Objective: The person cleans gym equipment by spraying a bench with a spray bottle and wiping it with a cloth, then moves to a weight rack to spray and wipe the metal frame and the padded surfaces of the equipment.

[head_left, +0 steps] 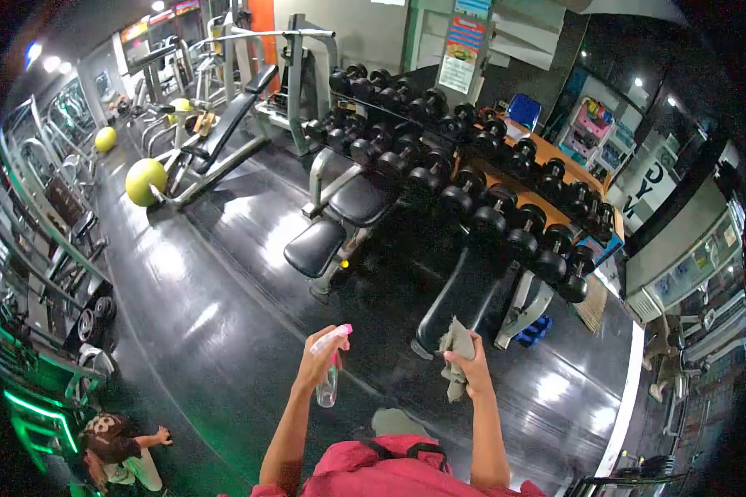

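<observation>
My left hand (313,362) is wrapped round a spray bottle (328,386) with a clear body and a pink and white trigger head. The bottle hangs upright in front of me, above the dark floor. In my right hand (474,366) is a crumpled grey-green cloth (455,356), pinched between thumb and fingers, with its ends sticking out above and below. Both hands are held apart in the air. Beyond the cloth stands a black padded bench (456,298), the nearest thing to my right hand.
A two-tier rack of black dumbbells (489,209) runs across the middle right. A black bench with a separate seat (315,247) stands ahead. A yellow exercise ball (146,182) rests at the left. Another person (114,447) is low at the bottom left.
</observation>
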A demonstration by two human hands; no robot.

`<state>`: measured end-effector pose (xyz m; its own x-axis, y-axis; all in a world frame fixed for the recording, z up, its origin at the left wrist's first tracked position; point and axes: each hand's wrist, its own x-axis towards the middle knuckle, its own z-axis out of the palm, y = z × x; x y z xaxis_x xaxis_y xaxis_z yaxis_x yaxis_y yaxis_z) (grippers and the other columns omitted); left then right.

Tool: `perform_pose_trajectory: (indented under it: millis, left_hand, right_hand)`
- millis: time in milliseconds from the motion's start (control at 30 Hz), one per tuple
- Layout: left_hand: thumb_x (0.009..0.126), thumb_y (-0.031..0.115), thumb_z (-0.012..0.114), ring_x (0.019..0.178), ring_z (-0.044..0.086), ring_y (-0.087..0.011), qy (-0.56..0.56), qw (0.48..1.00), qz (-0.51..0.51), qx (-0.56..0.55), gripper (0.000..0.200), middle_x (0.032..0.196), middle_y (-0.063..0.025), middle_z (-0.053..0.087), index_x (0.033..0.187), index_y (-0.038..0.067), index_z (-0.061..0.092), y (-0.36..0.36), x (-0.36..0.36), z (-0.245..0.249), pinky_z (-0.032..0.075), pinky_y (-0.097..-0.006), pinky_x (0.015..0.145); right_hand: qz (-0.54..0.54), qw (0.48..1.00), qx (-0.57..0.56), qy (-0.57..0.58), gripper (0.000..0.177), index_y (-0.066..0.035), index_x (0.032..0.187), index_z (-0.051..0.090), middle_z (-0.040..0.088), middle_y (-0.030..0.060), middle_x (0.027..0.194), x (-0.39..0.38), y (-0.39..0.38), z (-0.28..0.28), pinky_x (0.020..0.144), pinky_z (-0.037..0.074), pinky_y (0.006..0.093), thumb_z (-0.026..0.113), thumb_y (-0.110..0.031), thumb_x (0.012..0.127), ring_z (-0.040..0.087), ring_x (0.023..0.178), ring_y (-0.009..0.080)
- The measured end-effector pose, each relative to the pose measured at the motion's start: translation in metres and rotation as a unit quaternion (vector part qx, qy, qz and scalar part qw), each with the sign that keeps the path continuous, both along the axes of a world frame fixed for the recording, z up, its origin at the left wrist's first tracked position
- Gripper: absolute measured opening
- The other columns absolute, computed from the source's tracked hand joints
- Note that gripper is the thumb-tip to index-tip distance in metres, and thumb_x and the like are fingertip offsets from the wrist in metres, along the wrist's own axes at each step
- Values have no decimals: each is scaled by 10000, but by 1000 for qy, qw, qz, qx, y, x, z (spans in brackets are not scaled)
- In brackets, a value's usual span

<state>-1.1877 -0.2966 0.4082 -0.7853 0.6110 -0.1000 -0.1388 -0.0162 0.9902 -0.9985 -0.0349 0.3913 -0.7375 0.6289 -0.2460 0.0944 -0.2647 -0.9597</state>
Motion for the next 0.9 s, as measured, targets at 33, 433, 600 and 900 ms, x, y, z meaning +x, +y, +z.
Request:
perform_pose_trajectory:
  millis: [33,433,600,900]
  left_hand:
    - [918,362,575,493,521,-98,-3,1000,-2,-3,341,733,-19,578,847,33,627,9,-16,0,418,-253,449]
    - [913,265,581,509,543,-115,-76,992,80,-53,253,786,-29,589,908,15,620,92,-198,-28,449,-256,449]
    - [927,295,568,520,542,-111,-92,990,87,-57,280,780,-29,590,916,21,626,109,-266,-47,447,-263,435]
    - [902,403,571,484,568,-157,-162,976,79,-120,401,758,-49,600,905,7,637,190,-406,-110,447,-288,428]
  right_hand:
    - [-15,1000,4,-2,597,-128,1214,449,563,41,1031,-10,6,-5,765,508,324,794,-135,728,585,917,161]
    - [-26,995,-96,-9,490,-109,1208,443,600,78,1001,-239,102,-66,703,545,340,656,-57,770,628,816,193]
    - [25,995,-85,36,504,-106,1222,438,605,92,950,-351,128,-85,631,561,331,636,-25,766,619,664,191]
    - [-27,996,-55,-57,488,-81,1204,486,557,57,1059,-453,153,-126,693,490,278,709,-79,770,548,831,120]
